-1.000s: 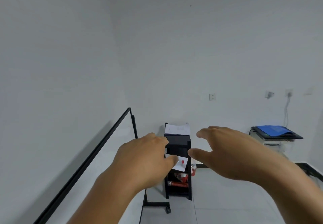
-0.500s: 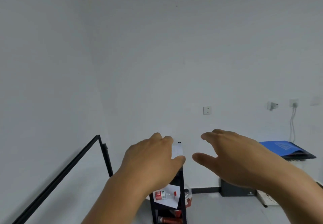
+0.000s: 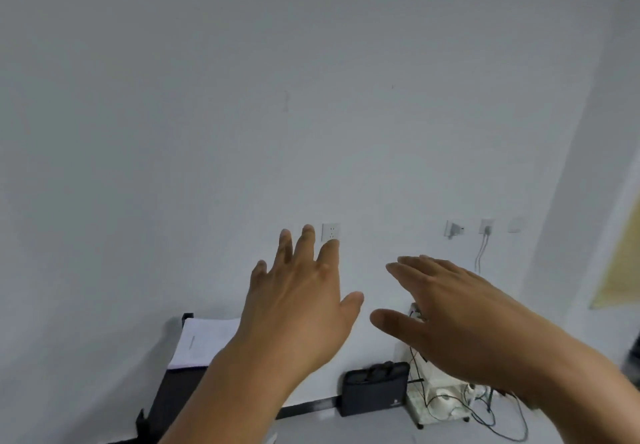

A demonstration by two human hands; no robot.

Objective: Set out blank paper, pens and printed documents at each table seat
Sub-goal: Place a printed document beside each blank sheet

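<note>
A stack of white paper sheets (image 3: pixel 202 341) lies on top of a black shelf cart (image 3: pixel 173 395) at the lower left. My left hand (image 3: pixel 301 308) is raised in front of the wall with fingers spread and straight, holding nothing, and its forearm covers the right part of the stack. My right hand (image 3: pixel 446 312) hovers to the right of it, palm down, fingers extended, empty. No pens are in view.
A dark laptop bag (image 3: pixel 374 388) leans against the white wall on the floor. To its right stands a white low unit with tangled cables (image 3: pixel 446 402). Wall sockets (image 3: pixel 330 231) and a plugged charger (image 3: pixel 486 227) sit on the wall.
The view has swung to the right and nearer the shelf cart. Both hands rose slightly and the left fingers spread out. The whiteboard frame and blue folder left the view.
</note>
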